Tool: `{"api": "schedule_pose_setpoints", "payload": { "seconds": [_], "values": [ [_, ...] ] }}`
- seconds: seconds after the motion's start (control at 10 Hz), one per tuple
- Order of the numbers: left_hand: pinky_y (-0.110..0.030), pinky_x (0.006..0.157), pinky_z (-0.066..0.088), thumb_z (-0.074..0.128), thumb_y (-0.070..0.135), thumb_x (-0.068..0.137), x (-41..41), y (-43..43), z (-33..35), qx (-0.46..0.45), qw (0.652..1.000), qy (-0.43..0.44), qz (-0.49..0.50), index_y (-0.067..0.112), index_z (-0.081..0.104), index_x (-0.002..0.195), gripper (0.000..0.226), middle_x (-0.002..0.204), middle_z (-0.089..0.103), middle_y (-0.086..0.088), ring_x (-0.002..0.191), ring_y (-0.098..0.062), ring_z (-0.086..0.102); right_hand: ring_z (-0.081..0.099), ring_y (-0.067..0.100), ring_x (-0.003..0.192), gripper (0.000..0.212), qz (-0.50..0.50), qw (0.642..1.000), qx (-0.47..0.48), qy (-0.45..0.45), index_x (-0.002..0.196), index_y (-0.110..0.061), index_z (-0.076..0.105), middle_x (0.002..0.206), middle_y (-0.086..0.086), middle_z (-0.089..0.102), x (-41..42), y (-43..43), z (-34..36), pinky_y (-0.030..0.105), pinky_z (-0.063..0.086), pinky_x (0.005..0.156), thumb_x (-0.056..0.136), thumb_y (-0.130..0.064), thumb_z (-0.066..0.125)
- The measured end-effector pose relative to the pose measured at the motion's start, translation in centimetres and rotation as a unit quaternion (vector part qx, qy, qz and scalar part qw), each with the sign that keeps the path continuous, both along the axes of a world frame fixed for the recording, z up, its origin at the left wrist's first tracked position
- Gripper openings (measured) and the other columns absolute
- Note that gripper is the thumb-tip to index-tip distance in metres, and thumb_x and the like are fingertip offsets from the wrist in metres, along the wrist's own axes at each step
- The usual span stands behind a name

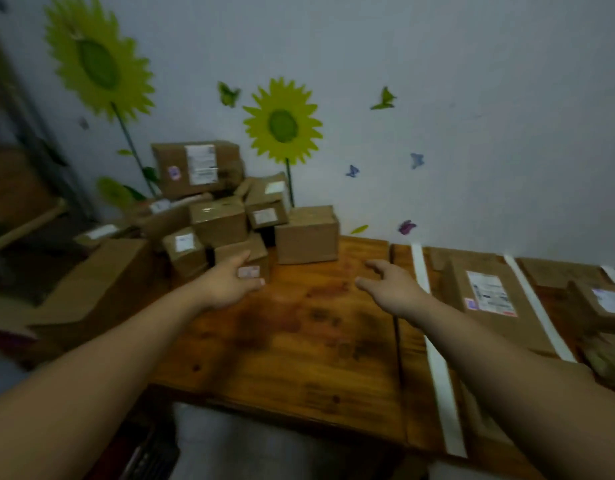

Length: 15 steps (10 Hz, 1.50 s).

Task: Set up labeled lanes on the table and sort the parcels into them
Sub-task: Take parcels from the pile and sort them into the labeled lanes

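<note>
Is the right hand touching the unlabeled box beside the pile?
Apart. The head view shows bare table wood between the open right hand and the unlabeled box.
</note>
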State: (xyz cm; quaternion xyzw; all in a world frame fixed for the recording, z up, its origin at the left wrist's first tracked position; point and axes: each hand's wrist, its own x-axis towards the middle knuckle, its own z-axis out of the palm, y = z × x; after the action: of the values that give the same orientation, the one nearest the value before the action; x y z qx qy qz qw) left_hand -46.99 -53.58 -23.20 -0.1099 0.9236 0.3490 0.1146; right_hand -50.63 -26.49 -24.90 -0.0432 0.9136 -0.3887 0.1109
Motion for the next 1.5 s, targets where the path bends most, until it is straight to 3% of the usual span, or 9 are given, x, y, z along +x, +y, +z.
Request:
{"api": "schedule_pose_setpoints", "payload": {
  "seconds": [0.3,0.4,0.6,0.8,1.0,1.1,1.2,1.3,1.5],
  "values": [
    [-0.037,0.113,0.026,0.061,0.034,0.089,-0.8,-16.1,3.6,-0.056,0.993,0.048,0.093,0.022,0.020,0.149,0.074,0.155,0.022,-0.007,0.141,-0.025,0.025,0.044,0.023,0.128,0.064,0.060,0.998,0.030,0.010,0.145,-0.021,0.036,0.148,0.002,0.039,-6.1,-15.0,1.5,0.032,0.039,0.099,0.090,-0.045,0.057],
    [-0.024,0.099,0.030,0.060,0.026,0.090,-2.5,-18.2,3.7,-0.046,0.991,0.070,0.100,0.018,0.026,0.148,0.067,0.148,0.035,-0.005,0.134,-0.023,0.036,0.054,0.018,0.108,0.061,0.067,0.998,0.020,0.000,0.146,-0.022,0.034,0.137,0.006,0.052,-9.1,-17.8,1.6,0.029,0.043,0.086,0.092,-0.041,0.056],
    [-0.019,0.076,0.042,0.061,0.024,0.090,-12.6,-19.3,3.4,-0.007,0.992,0.086,0.087,0.023,0.039,0.139,0.054,0.122,0.049,0.007,0.096,-0.007,0.051,0.048,0.022,0.124,0.058,0.060,0.998,-0.013,-0.018,0.145,-0.019,0.035,0.142,0.004,0.046,-19.1,-21.2,1.0,0.027,0.040,0.092,0.094,-0.034,0.056],
    [-0.028,0.098,0.036,0.056,0.034,0.091,-25.6,-14.7,1.2,0.002,0.999,0.050,0.016,0.029,0.036,0.139,0.052,0.136,0.045,0.004,0.120,-0.016,0.044,0.047,0.027,0.126,0.058,0.003,0.997,-0.006,-0.072,0.144,-0.010,0.030,0.144,0.010,0.043,-27.3,-21.8,-0.3,0.030,0.041,0.094,0.096,-0.037,0.049],
    [-0.040,0.093,0.044,0.045,0.044,0.094,-34.2,-12.0,-2.6,-0.212,0.972,0.001,-0.100,0.018,0.053,0.113,0.033,0.123,0.055,-0.008,0.109,-0.025,0.050,0.047,0.026,0.122,0.047,-0.028,0.996,0.048,-0.075,0.134,-0.012,0.046,0.135,0.009,0.050,-30.6,-22.1,-1.2,0.003,0.035,0.060,0.099,-0.042,0.040],
    [-0.051,0.105,0.031,0.039,0.055,0.093,-36.6,-12.3,-3.6,-0.276,0.952,-0.025,-0.131,0.019,0.053,0.108,0.042,0.116,0.056,-0.005,0.112,-0.027,0.049,0.052,0.019,0.110,0.042,-0.066,0.993,-0.046,-0.089,0.139,-0.011,0.039,0.140,0.014,0.044,-31.3,-22.7,-0.7,0.000,0.040,0.069,0.101,-0.029,0.039],
    [-0.048,0.107,0.029,0.041,0.060,0.090,-37.5,-12.4,-3.9,-0.239,0.964,-0.009,-0.112,0.016,0.043,0.131,0.061,0.125,0.054,-0.005,0.117,-0.026,0.048,0.056,0.022,0.106,0.038,-0.058,0.991,-0.053,-0.113,0.137,-0.009,0.043,0.130,0.013,0.054,-32.2,-22.5,-2.8,-0.001,0.042,0.056,0.100,-0.020,0.041],
    [-0.042,0.098,0.041,0.050,0.055,0.088,-37.5,-12.1,-3.9,-0.170,0.980,0.009,-0.098,0.015,0.035,0.138,0.066,0.133,0.050,-0.007,0.115,-0.026,0.050,0.059,0.028,0.109,0.043,-0.072,0.980,-0.128,-0.136,0.138,-0.017,0.043,0.130,0.011,0.056,-32.5,-23.0,-3.5,0.039,0.056,0.085,0.095,-0.017,0.045],
    [-0.031,0.091,0.046,0.068,0.033,0.082,-36.2,-12.8,-3.0,0.096,0.988,0.123,-0.011,0.021,0.023,0.148,0.080,0.139,0.047,-0.003,0.116,-0.020,0.053,0.060,0.010,0.091,0.038,-0.080,0.971,-0.210,-0.079,0.124,-0.026,0.041,0.100,-0.011,0.054,-31.1,-22.6,-2.3,0.026,0.056,0.075,0.091,-0.013,0.055]
  ]
}}
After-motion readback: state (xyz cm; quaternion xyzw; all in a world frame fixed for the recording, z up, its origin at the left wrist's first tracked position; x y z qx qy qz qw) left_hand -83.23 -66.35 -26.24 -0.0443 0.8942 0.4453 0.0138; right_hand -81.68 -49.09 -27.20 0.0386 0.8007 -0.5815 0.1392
